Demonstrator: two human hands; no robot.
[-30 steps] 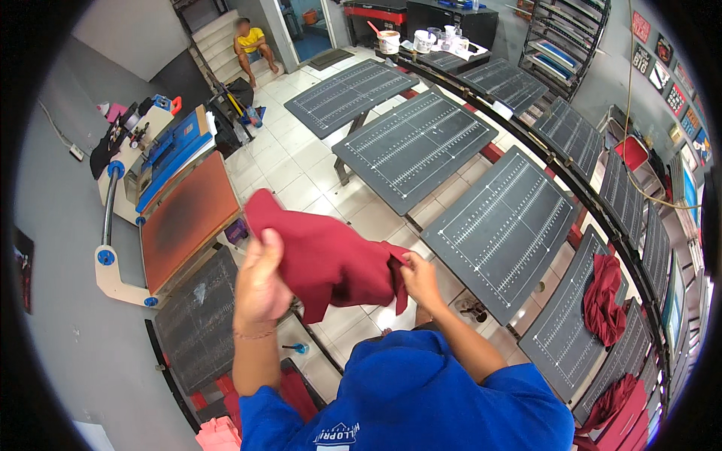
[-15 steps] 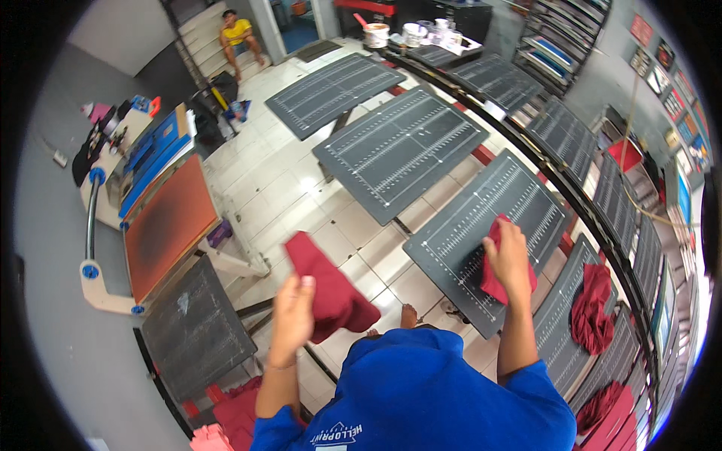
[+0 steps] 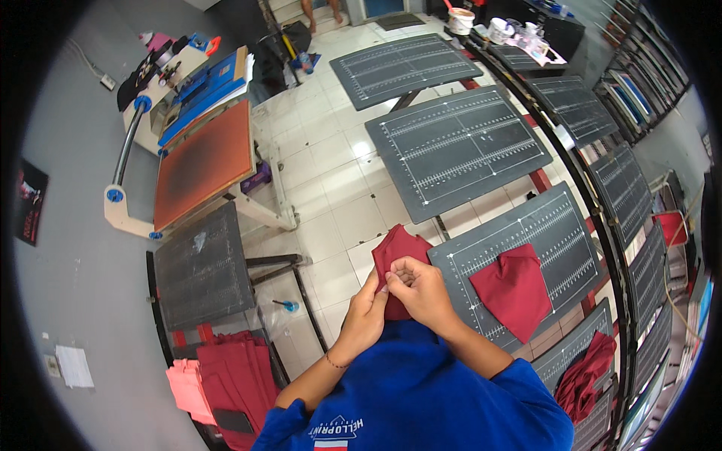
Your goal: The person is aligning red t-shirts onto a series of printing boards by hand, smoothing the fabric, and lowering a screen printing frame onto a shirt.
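Note:
My left hand [image 3: 368,314] and my right hand [image 3: 418,286] are together in front of my chest, both gripping one dark red piece of cloth [image 3: 393,255] that sticks up and away from my fingers. A second dark red piece of cloth [image 3: 515,289] lies flat on the nearest dark gridded printing board [image 3: 549,233], just right of my right hand. My blue shirt fills the lower middle of the view.
More gridded boards [image 3: 455,146] curve away on the right. A heat press with an orange plate [image 3: 203,161] stands at left. A pile of red and pink cloth [image 3: 222,372] sits at lower left, another red heap [image 3: 590,368] at lower right. A person's legs show at the far doorway.
My right hand has let go of one red piece onto the nearest board and come back to join my left hand on the other red piece.

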